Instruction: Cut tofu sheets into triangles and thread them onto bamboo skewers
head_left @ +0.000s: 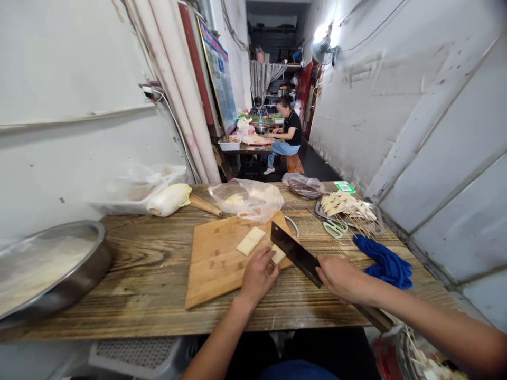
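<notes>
A wooden cutting board (pixel 214 266) lies on the table in front of me. My right hand (pixel 336 277) is wrapped around the handle of a dark cleaver (pixel 297 253), whose blade slants across the board's right part. Against the blade's left side is a pale, flat tofu-like slab (pixel 279 255), pinned by the fingertips of my left hand (pixel 259 277). Whether the edge has entered this slab is hidden. A second pale slab (pixel 251 241) rests flat on the board, just beyond my left hand.
Behind the board sits a clear plastic bag (pixel 257 195), with a cabbage (pixel 169 200) to its left. A large metal basin (pixel 101 258) stands far left. On the right are skewered pale pieces (pixel 348 205), green-handled scissors (pixel 336 229) and blue cloth (pixel 384 262). Another person (pixel 292 129) sits farther back.
</notes>
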`<state>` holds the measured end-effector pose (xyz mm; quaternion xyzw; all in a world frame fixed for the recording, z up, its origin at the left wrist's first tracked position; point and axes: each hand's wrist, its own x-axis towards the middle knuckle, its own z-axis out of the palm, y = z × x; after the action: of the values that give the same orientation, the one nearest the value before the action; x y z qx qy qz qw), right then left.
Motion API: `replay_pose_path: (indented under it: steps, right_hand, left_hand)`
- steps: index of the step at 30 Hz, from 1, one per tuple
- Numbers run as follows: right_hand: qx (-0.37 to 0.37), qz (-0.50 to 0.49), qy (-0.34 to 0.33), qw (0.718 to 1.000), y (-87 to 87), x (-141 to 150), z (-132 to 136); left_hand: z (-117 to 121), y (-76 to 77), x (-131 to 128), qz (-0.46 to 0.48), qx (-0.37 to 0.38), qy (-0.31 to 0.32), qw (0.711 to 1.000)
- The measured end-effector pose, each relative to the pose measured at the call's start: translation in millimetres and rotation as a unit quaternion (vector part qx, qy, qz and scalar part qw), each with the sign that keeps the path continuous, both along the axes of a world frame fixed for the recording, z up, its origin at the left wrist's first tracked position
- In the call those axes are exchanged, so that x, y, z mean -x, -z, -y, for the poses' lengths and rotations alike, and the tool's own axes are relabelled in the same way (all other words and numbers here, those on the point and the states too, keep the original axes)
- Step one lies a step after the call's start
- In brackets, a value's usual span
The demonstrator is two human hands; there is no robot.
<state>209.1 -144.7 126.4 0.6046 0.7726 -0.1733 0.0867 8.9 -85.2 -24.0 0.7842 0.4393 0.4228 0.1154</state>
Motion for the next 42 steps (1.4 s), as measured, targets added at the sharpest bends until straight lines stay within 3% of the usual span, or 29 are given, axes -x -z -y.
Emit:
replay_pose_path:
  steps: [4, 8, 12, 15, 16, 18, 20, 22, 30, 36, 39, 42]
  right_hand:
    - [-0.043, -0.024, -0.013, 0.999, 8.4, -19, 13]
    - [-0.101, -0.079, 0.017, 0.992, 14.6, -36, 23]
    - [-0.114, -0.128, 0.057, 0.984, 13.3, -44, 30]
    - [-0.108, -0.139, 0.076, 0.981, 14.2, -48, 32]
    - [-0.106, -0.139, 0.080, 0.981, 15.7, -49, 32]
    - [-0.104, -0.133, 0.081, 0.982, 20.0, -53, 30]
    - [-0.102, -0.126, 0.079, 0.983, 25.0, -56, 30]
    - [-0.101, -0.128, 0.076, 0.984, 29.3, -57, 30]
    - [-0.101, -0.133, 0.047, 0.985, 34.4, -51, 38]
    - [-0.091, -0.142, 0.076, 0.983, 34.3, -51, 41]
    - [-0.082, -0.146, 0.090, 0.982, 32.7, -52, 44]
    - [-0.068, -0.158, 0.094, 0.981, 31.7, -52, 47]
  left_hand:
    - [4, -2.8, 3, -0.015, 0.006, 0.027, 0.999]
    - [6, -7.2, 9, -0.027, 0.007, 0.033, 0.999]
    - [-13, -14.6, 27, -0.059, -0.008, -0.044, 0.997]
    - [-33, -30.4, 40, -0.119, 0.022, -0.096, 0.988]
    - [-38, -37.4, 42, -0.134, 0.029, -0.068, 0.988]
    - [-43, -51.5, 40, -0.172, 0.046, 0.077, 0.981]
    - [-42, -62.5, 33, -0.198, 0.069, 0.214, 0.954]
    - [-39, -67.6, 25, -0.203, 0.091, 0.262, 0.939]
    - [-36, -58.1, 17, -0.162, 0.112, 0.247, 0.949]
    - [-48, -68.6, 13, -0.211, 0.167, 0.287, 0.919]
    - [-48, -69.8, 9, -0.235, 0.164, 0.268, 0.920]
    - [-38, -64.8, 7, -0.237, 0.147, 0.208, 0.938]
